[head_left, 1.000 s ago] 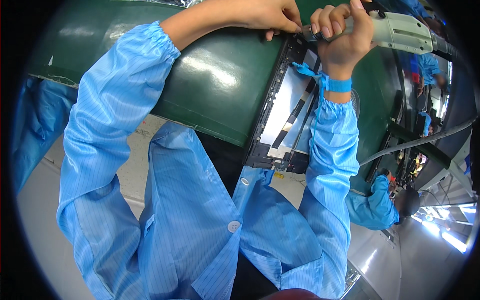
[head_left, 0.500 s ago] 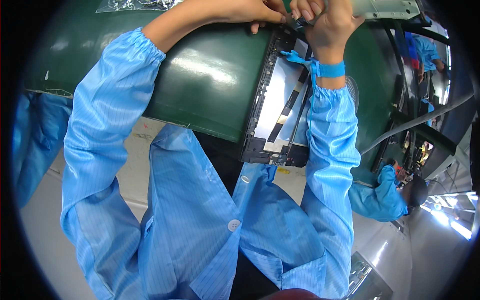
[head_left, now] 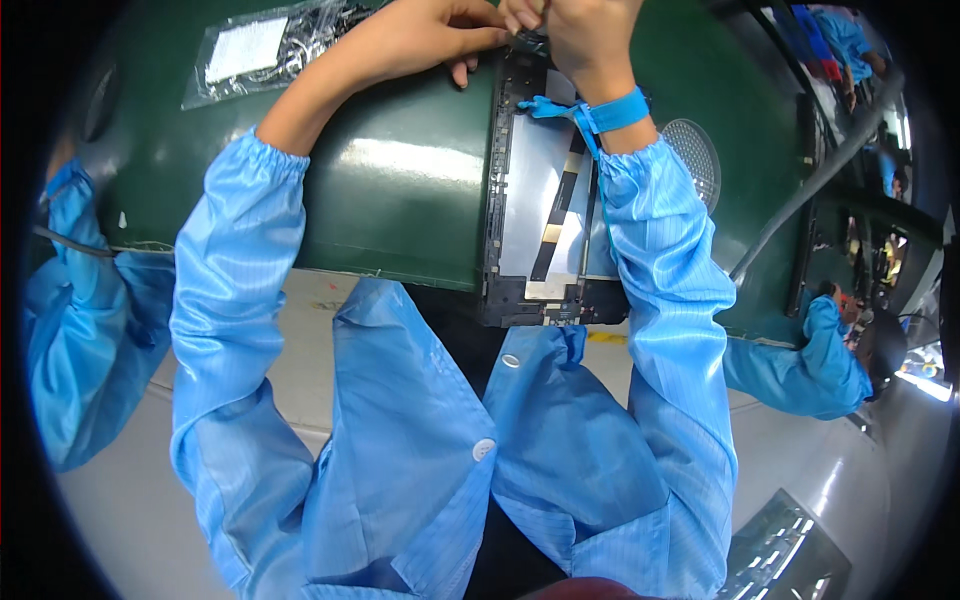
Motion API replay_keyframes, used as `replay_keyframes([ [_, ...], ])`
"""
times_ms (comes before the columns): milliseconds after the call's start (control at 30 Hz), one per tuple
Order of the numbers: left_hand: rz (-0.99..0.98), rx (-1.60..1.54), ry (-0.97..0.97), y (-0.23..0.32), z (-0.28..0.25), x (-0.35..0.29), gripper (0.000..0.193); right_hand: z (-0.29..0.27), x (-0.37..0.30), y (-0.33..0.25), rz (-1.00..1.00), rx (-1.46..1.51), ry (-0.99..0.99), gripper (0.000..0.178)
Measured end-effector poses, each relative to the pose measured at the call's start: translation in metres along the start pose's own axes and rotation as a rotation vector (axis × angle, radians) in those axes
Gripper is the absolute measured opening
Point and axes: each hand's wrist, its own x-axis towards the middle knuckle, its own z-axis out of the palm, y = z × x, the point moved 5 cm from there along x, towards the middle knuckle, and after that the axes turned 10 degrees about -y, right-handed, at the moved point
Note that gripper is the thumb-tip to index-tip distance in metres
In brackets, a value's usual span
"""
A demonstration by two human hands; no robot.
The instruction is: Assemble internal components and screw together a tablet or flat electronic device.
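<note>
An opened flat electronic device, with a black frame, a silvery inner plate and a dark ribbon strip, lies at the table's near edge and sticks out a little past it. At its far end my left hand has its thumb and forefinger brought together, other fingers curled; what they pinch is hidden. Just to the right, my right hand is closed round something dark, too covered to name. A blue wrist strap circles my right wrist, and its loose end hangs over the device.
A clear plastic bag of small dark parts with a white label lies at the far left of the green table. A perforated round piece is beside my right forearm. A grey cable crosses at right. People in blue sleeves work on both sides.
The view has shifted, so my hands and the device appear farther left and more of the bag shows. The pale bar beyond my right hand is out of view. Both hands keep their grip.
</note>
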Motion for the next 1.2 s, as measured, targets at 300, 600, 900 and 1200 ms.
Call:
replay_keyframes([
  [300, 0.209, 0.724, 0.275, 0.065, 0.128, -0.114, 0.069, -0.018, -0.004, 0.006, 0.051, -0.017, 0.004, 0.016],
  [600, 0.117, 0.911, 0.283, 0.029, 0.189, -0.117, 0.085, -0.045, -0.002, -0.052, 0.001, -0.072, 0.044, 0.020],
  [900, 0.172, 1.350, 0.349, 0.023, 0.086, -0.017, 0.068, -0.119, -0.022, -0.095, -0.073, -0.102, 0.219, 0.014],
  [1200, 0.326, 1.436, 0.338, 0.007, -0.017, 0.134, 0.052, -0.238, -0.068, -0.090, -0.109, -0.103, 0.497, 0.014],
])
